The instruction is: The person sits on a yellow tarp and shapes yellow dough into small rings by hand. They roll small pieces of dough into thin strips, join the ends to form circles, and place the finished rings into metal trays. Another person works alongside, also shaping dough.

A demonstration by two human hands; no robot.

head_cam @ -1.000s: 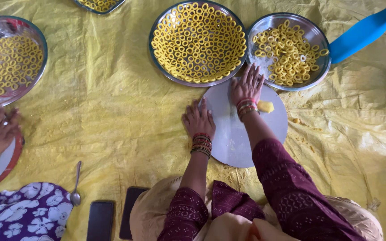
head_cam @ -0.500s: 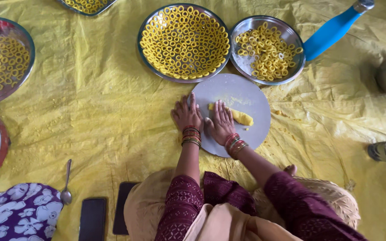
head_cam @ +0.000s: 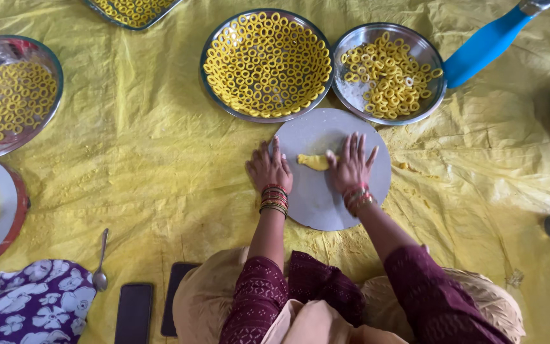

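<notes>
Head view, looking down: a grey round board (head_cam: 313, 204) lies on a yellow sheet (head_cam: 148, 165). Left hand (head_cam: 270, 169) rests flat at the board's left edge, fingers open, its grip holding nothing. Right hand (head_cam: 350, 167) lies flat with spread fingers on one end of a small yellow dough roll (head_cam: 313, 162) at mid-board; it presses rather than clasps. Beyond the board sit two steel plates of yellow rings, a full one (head_cam: 266, 62) and a sparser one (head_cam: 389, 73).

The 1 head-worn camera looks steeply down, fairly near, onto the yellow sheet (head_cam: 128, 165).
</notes>
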